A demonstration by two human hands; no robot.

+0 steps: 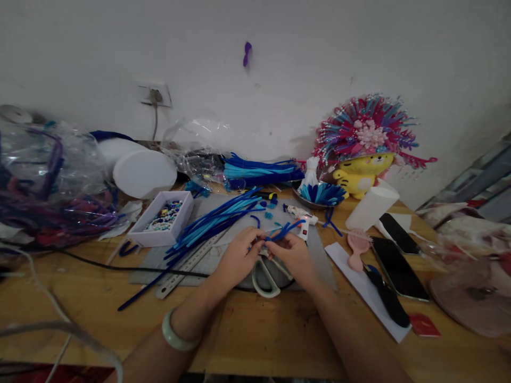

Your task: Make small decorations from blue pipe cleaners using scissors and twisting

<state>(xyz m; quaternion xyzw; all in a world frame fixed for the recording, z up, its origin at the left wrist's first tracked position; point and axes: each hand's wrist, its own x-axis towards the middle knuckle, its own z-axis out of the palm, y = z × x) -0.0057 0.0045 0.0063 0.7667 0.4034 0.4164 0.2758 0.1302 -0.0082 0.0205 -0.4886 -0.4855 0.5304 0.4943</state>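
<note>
My left hand (pixel 241 253) and my right hand (pixel 293 254) meet over the grey mat, both with fingers pinched on a small bunch of blue pipe cleaners (pixel 284 232). The blue ends stick out up and to the right; the pinched part is mostly hidden by my fingers. Beneath my hands lie scissors with pale handles (pixel 266 292), partly covered. A white glue gun (pixel 305 227) with a red switch rests just beyond my right hand. Left of my hands, a loose bundle of blue pipe cleaners (pixel 217 217) lies across a metal ruler (pixel 187 268).
A white box of beads (pixel 136 236) stands at the left. Behind are a dish (pixel 313 204) of blue pieces and a yellow plush toy (pixel 365 173) with a colourful headdress. Phones (pixel 399 268) and a pink brush (pixel 358 250) lie right. A black cable (pixel 159 269) crosses the table.
</note>
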